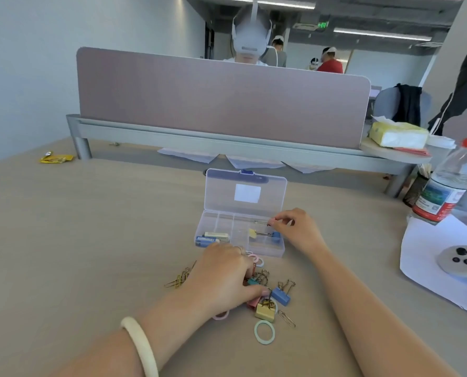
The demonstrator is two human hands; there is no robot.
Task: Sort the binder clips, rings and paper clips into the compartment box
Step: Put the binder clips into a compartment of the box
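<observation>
A clear compartment box (202, 235) stands open on the desk, its lid (245, 191) leaning back. My right hand (297, 227) hovers over its right compartments, pinching a pink binder clip (265, 221). A yellow and a blue binder clip (274, 236) lie in a right compartment. My left hand (221, 276) rests on the loose pile in front of the box, fingertips on a pink binder clip (254, 300). Around it lie a blue binder clip (281, 295), a gold binder clip (265, 312), a green ring (264, 332), a pink ring (255, 259) and gold paper clips (179, 278).
Batteries (208, 239) lie in the box's left compartments. A water bottle (449, 180) and white paper (431, 257) sit at the right. A grey divider panel (221, 96) closes the desk's far side, with a tissue pack (397, 134) on a shelf. A yellow wrapper (55, 158) lies far left.
</observation>
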